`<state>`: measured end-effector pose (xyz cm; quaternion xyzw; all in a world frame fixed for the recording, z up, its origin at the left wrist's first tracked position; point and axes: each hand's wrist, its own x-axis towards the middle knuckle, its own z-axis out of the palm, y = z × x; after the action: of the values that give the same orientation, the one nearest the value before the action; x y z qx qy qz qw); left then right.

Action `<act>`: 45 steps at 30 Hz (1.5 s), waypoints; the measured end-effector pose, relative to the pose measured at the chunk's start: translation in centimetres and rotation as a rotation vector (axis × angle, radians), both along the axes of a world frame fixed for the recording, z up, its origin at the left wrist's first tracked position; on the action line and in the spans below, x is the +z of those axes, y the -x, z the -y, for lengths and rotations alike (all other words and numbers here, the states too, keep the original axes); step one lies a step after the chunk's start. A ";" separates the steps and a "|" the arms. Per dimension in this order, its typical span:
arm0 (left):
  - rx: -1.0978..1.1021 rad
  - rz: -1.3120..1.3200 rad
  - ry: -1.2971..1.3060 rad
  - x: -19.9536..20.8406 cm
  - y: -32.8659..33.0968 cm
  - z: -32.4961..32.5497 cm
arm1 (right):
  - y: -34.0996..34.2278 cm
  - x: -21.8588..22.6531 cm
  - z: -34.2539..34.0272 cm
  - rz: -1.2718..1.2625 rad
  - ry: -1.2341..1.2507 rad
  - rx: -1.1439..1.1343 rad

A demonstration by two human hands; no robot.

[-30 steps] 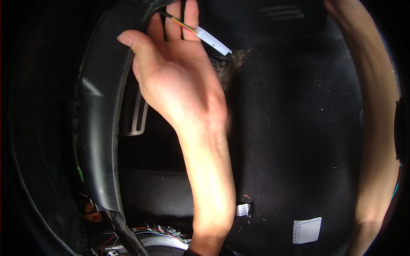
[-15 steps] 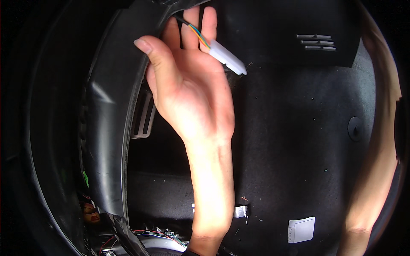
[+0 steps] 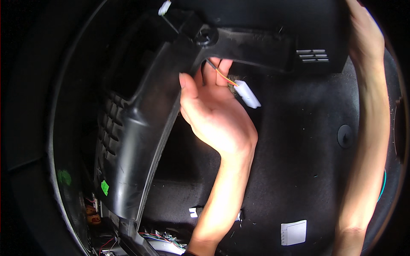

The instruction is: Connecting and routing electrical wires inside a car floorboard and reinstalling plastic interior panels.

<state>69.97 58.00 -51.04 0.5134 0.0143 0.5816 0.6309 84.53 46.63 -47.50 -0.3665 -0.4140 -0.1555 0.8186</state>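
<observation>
Dark carpeted vehicle floor (image 3: pixel 299 170): one black plastic trim panel (image 3: pixel 141 128), left hand (image 3: pixel 213 115) cupping its edge, fingers tucked behind; one white connector (image 3: pixel 247 94) beside fingers; right hand (image 3: pixel 363 34) grip unclear.

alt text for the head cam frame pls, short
A left hand reaches under a black plastic trim panel, fingers at thin wires ending in a white connector. The right hand grips the panel's far end, above dark carpet.
</observation>
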 end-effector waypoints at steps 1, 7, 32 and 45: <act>0.017 0.000 0.024 -0.2 -0.2 0.2 | -0.3 0.0 0.2 -0.001 0.004 0.000; -0.036 -0.046 -0.081 -0.2 0.3 -1.1 | 0.2 0.2 -1.3 -0.219 -0.020 -0.201; 0.120 -0.036 -0.008 -2.5 -1.1 0.5 | -2.4 0.1 2.8 -0.318 0.298 -0.333; 0.171 -0.024 0.089 -3.4 -0.7 -0.3 | -2.6 -0.9 3.1 -0.092 0.273 -0.227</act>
<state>70.71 58.29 -54.43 0.4888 0.0916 0.6257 0.6010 87.15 43.49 -48.35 -0.5255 -0.3493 -0.1722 0.7565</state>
